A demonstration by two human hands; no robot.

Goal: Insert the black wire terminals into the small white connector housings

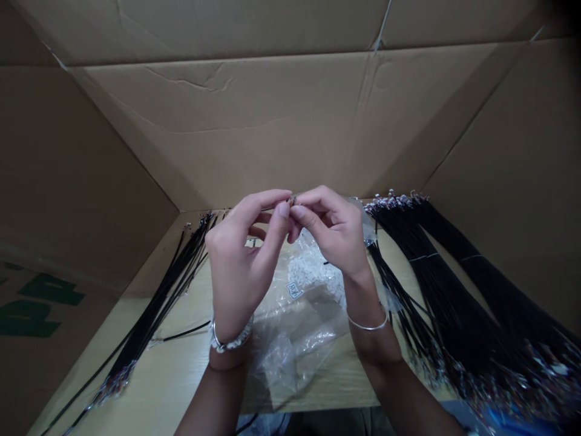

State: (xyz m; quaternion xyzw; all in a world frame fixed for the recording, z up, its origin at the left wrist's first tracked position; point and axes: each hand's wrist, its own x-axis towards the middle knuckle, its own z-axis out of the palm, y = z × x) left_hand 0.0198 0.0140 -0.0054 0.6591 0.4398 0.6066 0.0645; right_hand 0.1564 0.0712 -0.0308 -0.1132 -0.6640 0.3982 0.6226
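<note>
- Bag (284,357) of clear plastic lies on the table (181,369), a heap of small white pieces (313,266) inside its far part; a printed label (294,290) shows on the near side of the heap.
- Cardboard (227,121) walls the table at left, back and right, with green print (49,290) on the left panel.
- Left hand (240,257) is raised over the table, thumb and forefinger pinched together at the tips on a small wire end (293,200), the other fingers curled behind.
- Right hand (338,227) meets it tip to tip, thumb and forefinger closed on the same wire end, remaining fingers folded under.
- The wire end sits between the two hands, beyond the white pieces as seen from above, mostly covered by fingertips; its long axis appears to run sideways, though its exact direction cannot be told.
- Black cables flank the hands: a thin bundle (158,303) at left, thicker bunches (436,260) at right.
</note>
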